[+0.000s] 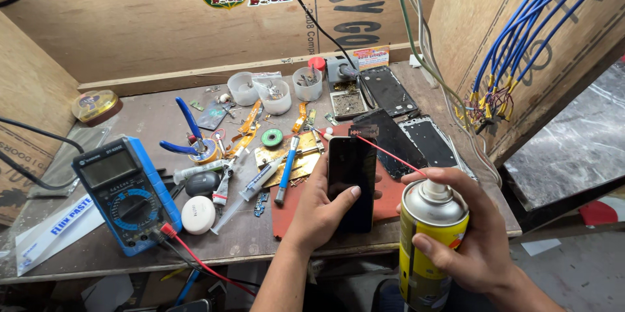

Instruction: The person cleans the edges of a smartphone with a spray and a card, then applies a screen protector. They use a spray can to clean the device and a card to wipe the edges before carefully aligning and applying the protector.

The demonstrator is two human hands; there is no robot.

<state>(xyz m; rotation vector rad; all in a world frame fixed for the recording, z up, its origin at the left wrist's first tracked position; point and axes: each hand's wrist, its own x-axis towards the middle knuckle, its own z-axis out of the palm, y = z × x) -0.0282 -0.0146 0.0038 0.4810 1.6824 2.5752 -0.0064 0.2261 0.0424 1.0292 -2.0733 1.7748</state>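
**Keep the straw on the phone's top edge**

Worktop (247,234) below both hands. Right hand (478,240) grasps the spray can (430,247); hold its red straw (390,154) steady. Left hand (322,211) grips the black phone (351,175), just left of the can, above the red mat (390,198).

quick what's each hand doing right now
Left hand: closed on the black phone.
Right hand: closed on the spray can, its red straw pointing toward the phone's top.
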